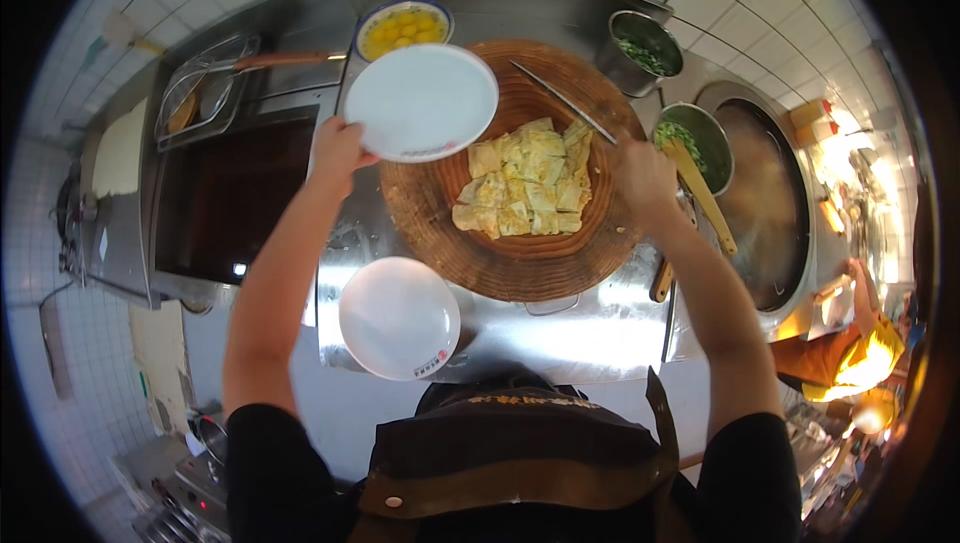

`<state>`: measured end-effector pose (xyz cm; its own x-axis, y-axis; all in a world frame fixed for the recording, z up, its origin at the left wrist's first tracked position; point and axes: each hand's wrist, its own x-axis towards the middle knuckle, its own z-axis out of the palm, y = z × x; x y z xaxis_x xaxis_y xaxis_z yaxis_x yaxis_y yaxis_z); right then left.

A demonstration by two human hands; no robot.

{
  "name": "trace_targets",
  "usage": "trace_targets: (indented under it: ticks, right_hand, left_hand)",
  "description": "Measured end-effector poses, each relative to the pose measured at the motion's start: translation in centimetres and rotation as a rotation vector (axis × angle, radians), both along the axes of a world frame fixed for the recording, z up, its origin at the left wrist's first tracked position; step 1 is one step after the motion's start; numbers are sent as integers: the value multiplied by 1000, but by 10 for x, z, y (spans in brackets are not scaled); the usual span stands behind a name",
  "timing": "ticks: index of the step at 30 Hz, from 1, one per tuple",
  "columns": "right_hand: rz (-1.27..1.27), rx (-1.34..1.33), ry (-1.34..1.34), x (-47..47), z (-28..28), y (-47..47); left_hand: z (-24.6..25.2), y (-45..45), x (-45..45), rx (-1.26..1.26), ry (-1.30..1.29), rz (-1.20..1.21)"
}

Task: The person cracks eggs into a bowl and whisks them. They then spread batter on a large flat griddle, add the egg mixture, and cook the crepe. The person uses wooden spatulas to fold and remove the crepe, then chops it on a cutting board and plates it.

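Observation:
My left hand (340, 155) grips the rim of a white plate (421, 102), tilted above the left edge of a round wooden chopping block (600, 258). Slightly blurred, my right hand (643, 179) holds a knife (562, 101) at the block's right side. Its blade shows nearly edge-on and points up and left; its handle is hidden in my fist. Between my hands a flat golden pancake (529, 183), cut into several pieces, lies on the block. A second white plate (399, 318) rests near the front edge of the steel counter (510, 337).
Behind the plate stands a bowl of cracked eggs (405, 29). Two metal pots of chopped greens (645, 52) (686, 142) sit right, one with a yellow spatula (701, 190) across its rim. Beyond is a large round pan (757, 198). Another person (847, 355) works far right.

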<state>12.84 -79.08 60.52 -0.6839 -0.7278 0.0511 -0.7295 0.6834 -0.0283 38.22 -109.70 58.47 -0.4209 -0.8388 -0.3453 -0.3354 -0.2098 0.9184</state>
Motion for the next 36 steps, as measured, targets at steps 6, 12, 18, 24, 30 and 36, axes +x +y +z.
trace_targets:
  ticks: [6,12,18,24,30,36]
  right_hand:
    - [-272,-76,-257,36,-1,41]
    - [-547,-437,-769,56,-17,82]
    - [-629,-714,-1291,69,-36,86]
    - [-700,-753,-1457,81,-40,71]
    - [-639,-771,-1480,84,-24,55]
    - [-412,-661,-1366,41,12,-6]
  left_hand:
    - [-57,14,-99,-4,-54,-33]
    - [-76,139,-50,-1009,-212,-430]
    - [-76,184,-90,-822,-75,-411]
    - [-73,215,-128,-565,140,-229]
    - [-46,206,-140,-619,275,-225]
    - [-25,141,-160,-631,243,-88]
